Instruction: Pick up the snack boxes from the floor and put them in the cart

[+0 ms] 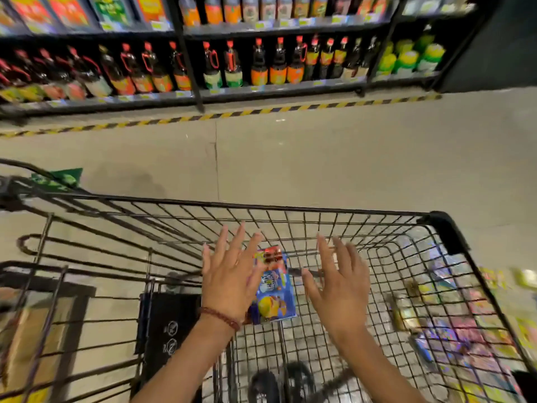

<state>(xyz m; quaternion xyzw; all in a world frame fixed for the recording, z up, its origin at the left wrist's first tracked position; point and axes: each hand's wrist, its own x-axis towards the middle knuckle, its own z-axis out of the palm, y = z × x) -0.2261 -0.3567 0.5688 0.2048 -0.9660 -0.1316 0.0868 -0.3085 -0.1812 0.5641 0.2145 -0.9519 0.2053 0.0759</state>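
1. Hovering over the cart basket: left hand (229,282) and right hand (338,286), both with fingers spread and straight, holding nothing; bead bracelet (220,317) circling the left wrist.
2. Lying between and below the two hands: blue snack box (274,289), tilted, inside the wire cart (319,212); partly hidden by the left hand, well apart from the right palm; whether touching the left fingers, not telling.
3. Judging the step: letting the box go into the basket. Doing it well: keeping both hands wide until the box is resting on the wire floor, then lifting straight up clear of the rim.
4. Showing blurred through the right wall of the cart: more snack boxes (465,338), bright pink, yellow and blue, seemingly lying on the floor (319,158); probably remaining to be fetched.
5. Standing beyond: striped floor tape (232,114), then shelves of bottles (261,68).
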